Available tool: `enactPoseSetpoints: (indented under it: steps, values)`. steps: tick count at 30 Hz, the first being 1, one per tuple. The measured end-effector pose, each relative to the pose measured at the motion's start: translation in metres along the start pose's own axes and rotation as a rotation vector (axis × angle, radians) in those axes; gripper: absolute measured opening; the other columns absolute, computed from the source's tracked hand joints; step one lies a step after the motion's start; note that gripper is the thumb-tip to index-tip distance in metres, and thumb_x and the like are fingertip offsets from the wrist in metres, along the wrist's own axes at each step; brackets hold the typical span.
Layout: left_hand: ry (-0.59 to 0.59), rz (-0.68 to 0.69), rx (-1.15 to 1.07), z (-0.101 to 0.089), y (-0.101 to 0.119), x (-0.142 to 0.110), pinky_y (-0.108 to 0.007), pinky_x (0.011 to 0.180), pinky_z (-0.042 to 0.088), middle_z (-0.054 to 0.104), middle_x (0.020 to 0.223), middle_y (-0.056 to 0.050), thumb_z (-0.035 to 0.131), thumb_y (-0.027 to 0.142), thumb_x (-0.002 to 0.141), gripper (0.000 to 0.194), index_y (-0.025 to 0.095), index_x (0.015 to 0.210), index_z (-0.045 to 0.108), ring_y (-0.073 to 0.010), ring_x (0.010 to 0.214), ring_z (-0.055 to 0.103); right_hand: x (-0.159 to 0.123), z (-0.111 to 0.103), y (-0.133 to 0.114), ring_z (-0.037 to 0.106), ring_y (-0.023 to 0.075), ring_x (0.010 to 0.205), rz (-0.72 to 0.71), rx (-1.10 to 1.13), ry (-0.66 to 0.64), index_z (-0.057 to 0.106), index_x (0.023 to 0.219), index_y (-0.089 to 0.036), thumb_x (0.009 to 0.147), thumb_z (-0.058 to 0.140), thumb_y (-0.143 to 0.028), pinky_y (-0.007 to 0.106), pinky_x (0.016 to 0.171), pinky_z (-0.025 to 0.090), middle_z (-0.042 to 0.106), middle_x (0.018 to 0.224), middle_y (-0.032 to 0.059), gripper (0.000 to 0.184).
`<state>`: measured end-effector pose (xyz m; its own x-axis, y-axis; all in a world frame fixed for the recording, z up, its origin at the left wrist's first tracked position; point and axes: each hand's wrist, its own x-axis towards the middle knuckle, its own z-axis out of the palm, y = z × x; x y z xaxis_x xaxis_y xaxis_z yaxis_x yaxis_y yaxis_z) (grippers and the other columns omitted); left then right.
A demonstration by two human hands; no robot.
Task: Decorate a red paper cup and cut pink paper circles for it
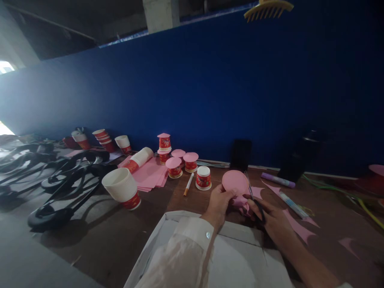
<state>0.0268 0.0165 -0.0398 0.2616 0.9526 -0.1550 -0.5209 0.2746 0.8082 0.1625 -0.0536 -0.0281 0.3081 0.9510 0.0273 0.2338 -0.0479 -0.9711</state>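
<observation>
Pinched in my left hand (218, 204) is a round pink paper disc (235, 182), held up over the front of the table. My right hand (271, 218) grips black-handled scissors (258, 209), whose blades point upward along the disc's right edge. A crumpled pink paper scrap (241, 203) hangs just below the disc, between the hands. Left of my left hand, a red-and-white paper cup (203, 179) stands upside down. Beside it lies a white marker (188, 184) with a brown end. Several inverted red cups (175, 170) nearby carry pink discs on top.
Pink sheets (151, 174) lie under a toppled cup stack (139, 159); another white cup stack (121, 188) stands in front. Black headset-like gear (51, 218) fills the left. Pink offcuts (300, 228), a purple tube (278, 180) and a glue stick (293, 205) lie right. A blue partition (192, 92) rises behind.
</observation>
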Motion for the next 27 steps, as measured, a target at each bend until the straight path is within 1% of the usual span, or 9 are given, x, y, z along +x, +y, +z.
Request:
enactPoseSetpoints:
  steps: [3, 7, 11, 15, 20, 23, 27]
  values:
    - [0.009, 0.007, 0.004, -0.0002, 0.0006, -0.0003, -0.027, 0.06, 0.051, 0.068, 0.077, -0.004, 0.093, 0.041, 0.054, 0.055, 0.014, 0.095, 0.069, -0.0144, 0.064, 0.062, -0.0012, -0.0026, -0.0047, 0.058, 0.0179, 0.061, 0.035, 0.043, -0.013, 0.081, 0.114, -0.021, 0.076, 0.072, -0.067, 0.029, 0.053, 0.046, 0.064, 0.065, 0.0009, 0.061]
    - [0.021, 0.012, 0.023, 0.0, 0.0019, -0.0008, -0.027, 0.06, 0.051, 0.068, 0.075, -0.004, 0.093, 0.04, 0.056, 0.052, 0.014, 0.095, 0.07, -0.0144, 0.064, 0.061, -0.0024, -0.0039, -0.0062, 0.059, 0.018, 0.063, 0.035, 0.061, -0.027, 0.08, 0.116, -0.02, 0.076, 0.072, -0.068, 0.029, 0.053, 0.046, 0.065, 0.069, 0.0016, 0.063]
    - [0.022, 0.016, 0.033, 0.0002, 0.0021, -0.0011, -0.027, 0.059, 0.05, 0.068, 0.076, -0.004, 0.092, 0.041, 0.057, 0.051, 0.014, 0.094, 0.07, -0.0139, 0.063, 0.06, -0.0032, -0.0036, -0.0068, 0.06, 0.0184, 0.064, 0.047, 0.057, -0.024, 0.081, 0.115, -0.021, 0.077, 0.073, -0.064, 0.029, 0.056, 0.048, 0.064, 0.066, 0.0011, 0.058]
    - [0.023, 0.027, 0.034, 0.0003, 0.0014, -0.0009, -0.026, 0.059, 0.049, 0.069, 0.076, -0.004, 0.092, 0.04, 0.057, 0.049, 0.014, 0.094, 0.07, -0.0134, 0.063, 0.059, -0.002, -0.0045, -0.0065, 0.06, 0.0185, 0.064, 0.042, 0.062, -0.034, 0.081, 0.115, -0.021, 0.076, 0.073, -0.065, 0.029, 0.055, 0.048, 0.064, 0.066, 0.001, 0.059]
    - [0.011, 0.025, 0.018, -0.0002, 0.0005, -0.0002, -0.027, 0.059, 0.051, 0.069, 0.077, -0.004, 0.093, 0.041, 0.056, 0.052, 0.014, 0.094, 0.07, -0.0145, 0.064, 0.061, 0.0019, -0.0059, -0.003, 0.064, 0.0208, 0.066, 0.037, 0.029, -0.04, 0.081, 0.115, -0.021, 0.075, 0.073, -0.065, 0.031, 0.06, 0.053, 0.068, 0.068, 0.0027, 0.06]
    - [0.002, 0.025, 0.014, -0.0011, -0.0002, 0.0002, -0.026, 0.058, 0.05, 0.069, 0.077, -0.005, 0.093, 0.041, 0.056, 0.051, 0.014, 0.092, 0.07, -0.0143, 0.064, 0.061, 0.0012, -0.0042, -0.0025, 0.063, 0.0192, 0.065, 0.036, 0.076, -0.027, 0.082, 0.112, -0.021, 0.074, 0.076, -0.065, 0.031, 0.061, 0.053, 0.067, 0.067, 0.0017, 0.059]
    - [0.01, 0.039, 0.015, -0.0019, -0.0011, 0.0013, -0.026, 0.058, 0.05, 0.069, 0.077, -0.005, 0.093, 0.041, 0.056, 0.05, 0.014, 0.093, 0.07, -0.0146, 0.064, 0.061, -0.0012, -0.0023, -0.0024, 0.061, 0.0185, 0.065, 0.04, 0.123, -0.026, 0.081, 0.114, -0.022, 0.075, 0.075, -0.064, 0.029, 0.059, 0.051, 0.066, 0.067, 0.001, 0.058]
